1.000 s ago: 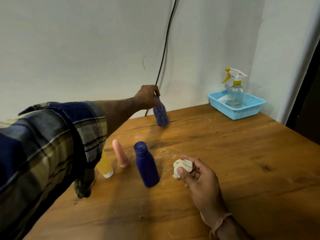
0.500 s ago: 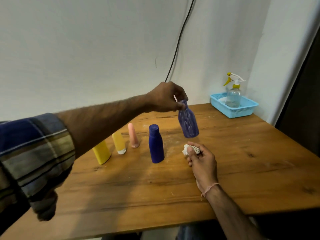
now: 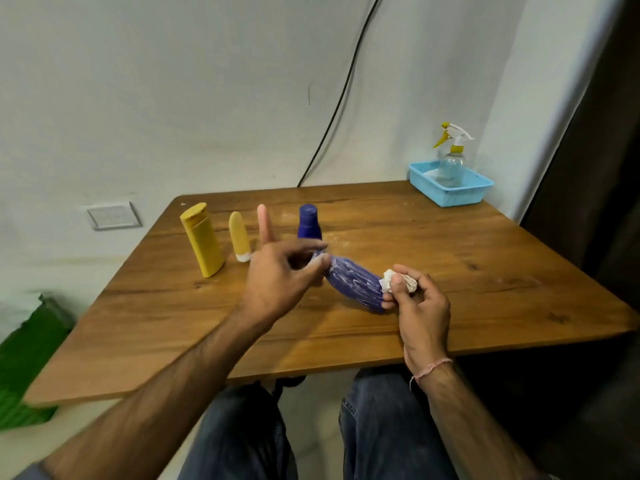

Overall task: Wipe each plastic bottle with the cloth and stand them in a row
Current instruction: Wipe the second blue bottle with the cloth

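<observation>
My left hand pinches the neck of a ribbed purple bottle, which lies tilted above the wooden table. My right hand grips a crumpled white cloth against the bottle's lower end. Behind my hands a row stands upright: a large yellow bottle, a small yellow bottle, a pink bottle partly hidden by my left hand, and a dark blue bottle.
A light blue basket at the table's far right corner holds a clear spray bottle. A black cable hangs down the wall behind the table. Something green lies on the floor to the left.
My left hand brought the purple bottle down and toward me, tipping it from hanging upright to slanted. My right hand lifted the cloth off the table and up against the bottle's base.
</observation>
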### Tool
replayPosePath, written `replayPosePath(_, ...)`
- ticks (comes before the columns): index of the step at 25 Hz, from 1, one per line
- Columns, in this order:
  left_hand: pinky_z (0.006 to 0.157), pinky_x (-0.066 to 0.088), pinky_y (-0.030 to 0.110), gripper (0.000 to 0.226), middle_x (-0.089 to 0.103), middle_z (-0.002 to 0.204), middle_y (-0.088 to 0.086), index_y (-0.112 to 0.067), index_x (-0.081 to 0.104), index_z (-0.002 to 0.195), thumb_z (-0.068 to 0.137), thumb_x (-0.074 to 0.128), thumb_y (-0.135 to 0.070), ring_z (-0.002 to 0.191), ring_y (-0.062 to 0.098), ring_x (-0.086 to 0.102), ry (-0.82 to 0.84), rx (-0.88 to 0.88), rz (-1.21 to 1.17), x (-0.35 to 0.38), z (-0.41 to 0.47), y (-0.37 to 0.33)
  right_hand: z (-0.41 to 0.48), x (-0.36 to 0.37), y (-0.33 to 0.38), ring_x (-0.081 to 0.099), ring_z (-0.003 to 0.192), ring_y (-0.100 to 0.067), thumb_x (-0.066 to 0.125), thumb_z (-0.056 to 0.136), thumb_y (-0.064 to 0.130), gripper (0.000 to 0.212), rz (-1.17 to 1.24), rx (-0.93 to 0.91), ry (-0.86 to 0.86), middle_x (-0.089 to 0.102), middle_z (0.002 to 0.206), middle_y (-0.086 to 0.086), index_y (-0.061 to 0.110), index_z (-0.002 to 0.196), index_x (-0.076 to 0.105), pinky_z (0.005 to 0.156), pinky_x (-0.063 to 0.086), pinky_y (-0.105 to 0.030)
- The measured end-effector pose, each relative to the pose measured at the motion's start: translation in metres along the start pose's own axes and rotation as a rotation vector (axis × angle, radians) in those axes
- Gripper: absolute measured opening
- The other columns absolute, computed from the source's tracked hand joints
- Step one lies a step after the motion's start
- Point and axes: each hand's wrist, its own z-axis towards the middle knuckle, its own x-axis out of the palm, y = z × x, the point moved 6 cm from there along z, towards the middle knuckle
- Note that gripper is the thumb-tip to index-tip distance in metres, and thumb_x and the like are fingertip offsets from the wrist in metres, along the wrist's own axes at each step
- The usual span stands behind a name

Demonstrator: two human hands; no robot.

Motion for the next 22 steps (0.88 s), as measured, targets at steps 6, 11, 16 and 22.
replayPosePath(6,0.089,0.06,0.033,0.043,0.077,0.104,-0.005,-0.024,0.072,0.115,0.077,0.085,-0.008,0.093,0.009,0.074,-0.086,-0.275,-0.234,0.0,-0.057,0.063,-0.021,0.005,0.0,0.072,0.099,-0.01,0.076,0.083,-0.002,0.035,-0.069,-0.036,0.097,0.074,0.111,0.003,0.021,0.109,0.074,0.083,0.056,-0.021)
replayPosePath(11,0.081,0.058,0.023,0.042,0.077,0.094,-0.004,-0.021,0.072,0.11,0.072,0.089,-0.015,0.085,0.01,0.073,-0.13,-0.258,-0.123,-0.01,-0.068,0.074,-0.02,0.003,-0.004,0.072,0.1,-0.011,0.081,0.077,-0.002,0.04,-0.124,0.021,0.105,0.074,0.112,0.001,0.022,0.108,0.074,0.093,0.057,-0.032)
replayPosePath(16,0.068,0.053,0.017,0.038,0.072,0.074,-0.005,-0.022,0.075,0.1,0.067,0.092,-0.012,0.066,0.003,0.063,-0.136,-0.242,-0.113,-0.013,-0.074,0.079,-0.02,0.001,0.013,0.068,0.069,-0.007,0.083,0.078,0.021,0.019,-0.495,-0.194,-0.003,0.073,0.08,0.011,0.026,0.095,0.077,0.074,0.06,-0.037)
replayPosePath(22,0.068,0.054,0.018,0.038,0.07,0.074,0.0,-0.019,0.074,0.094,0.065,0.091,-0.001,0.065,0.007,0.061,-0.152,-0.199,-0.141,-0.01,-0.075,0.072,-0.041,0.043,0.025,0.06,0.069,-0.015,0.08,0.081,0.025,0.013,-0.661,-0.373,0.024,0.066,0.081,-0.002,0.017,0.091,0.08,0.067,0.049,-0.025)
